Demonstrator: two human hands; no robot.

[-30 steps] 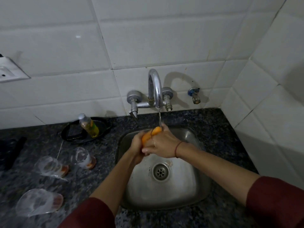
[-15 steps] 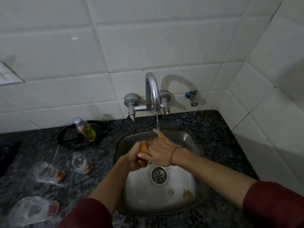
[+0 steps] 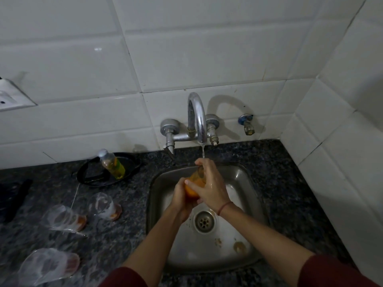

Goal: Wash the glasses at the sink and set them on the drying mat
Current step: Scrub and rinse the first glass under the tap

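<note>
White tiles cover the wall, and a dark speckled counter (image 3: 294, 183) runs under them, with a shiny metal sink (image 3: 246, 183) set into it. Water runs in a thin stream from the curved tap (image 3: 196, 117) on the wall. You hold a glass (image 3: 193, 186) with orange in it over the sink, right under the water. Your left hand (image 3: 182, 195) wraps around its lower part, fingers closed tight on it. Your right hand (image 3: 209, 183) is closed on the glass too, gripping it from the top and side, and it looks wet. A red string sits on your right wrist. The drain (image 3: 204, 221) is just below your hands, and two small brown spots lie on the sink floor nearer to you.

On the counter to your left, three more glasses lie on their sides: one near the sink (image 3: 104, 207), one beside it (image 3: 64, 219), and one close to you (image 3: 48, 266). They look cloudy with orange bits at the bottom. Behind them a small bottle (image 3: 112, 164) of yellow liquid stands in a black dish (image 3: 91, 175) by the wall.
</note>
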